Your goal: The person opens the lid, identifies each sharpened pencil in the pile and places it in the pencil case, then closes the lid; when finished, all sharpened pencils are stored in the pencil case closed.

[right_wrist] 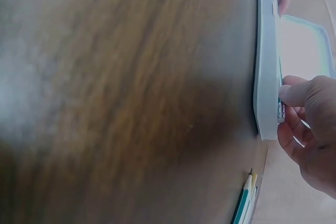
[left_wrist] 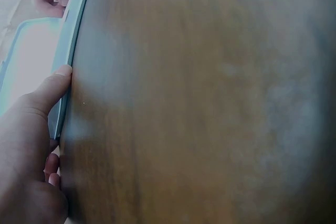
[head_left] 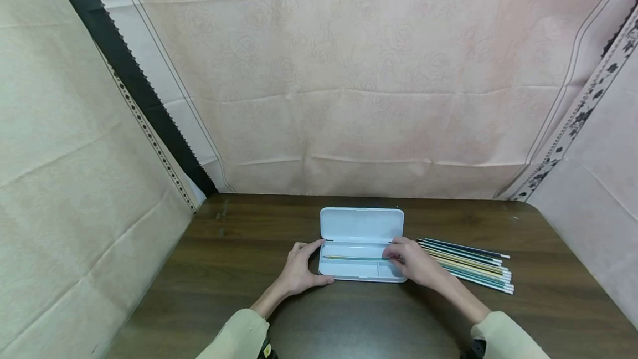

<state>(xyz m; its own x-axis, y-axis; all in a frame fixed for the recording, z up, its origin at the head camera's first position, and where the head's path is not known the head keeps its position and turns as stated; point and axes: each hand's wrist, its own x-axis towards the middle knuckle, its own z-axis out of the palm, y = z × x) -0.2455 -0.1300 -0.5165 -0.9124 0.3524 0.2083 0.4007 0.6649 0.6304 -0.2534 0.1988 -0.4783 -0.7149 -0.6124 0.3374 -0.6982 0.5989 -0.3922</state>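
A light-blue pencil case (head_left: pixel 363 278) lies on the table with its lid raised at the back. My left hand (head_left: pixel 301 271) holds the case's left end, thumb on the front edge and forefinger toward the back corner. A green pencil (head_left: pixel 351 259) lies lengthwise along the case, its pale tip to the left. My right hand (head_left: pixel 417 262) pinches this pencil near its right end, over the right part of the case. In the right wrist view, thumb and fingertips meet on the pencil's printed end (right_wrist: pixel 281 113).
Right of the case, several pencils (head_left: pixel 468 265) in dark, yellow and green lie side by side, white ends to the right. The dark wooden table (head_left: pixel 359 314) is bordered by pale cloth hangings (head_left: pixel 379 98) at the back and sides.
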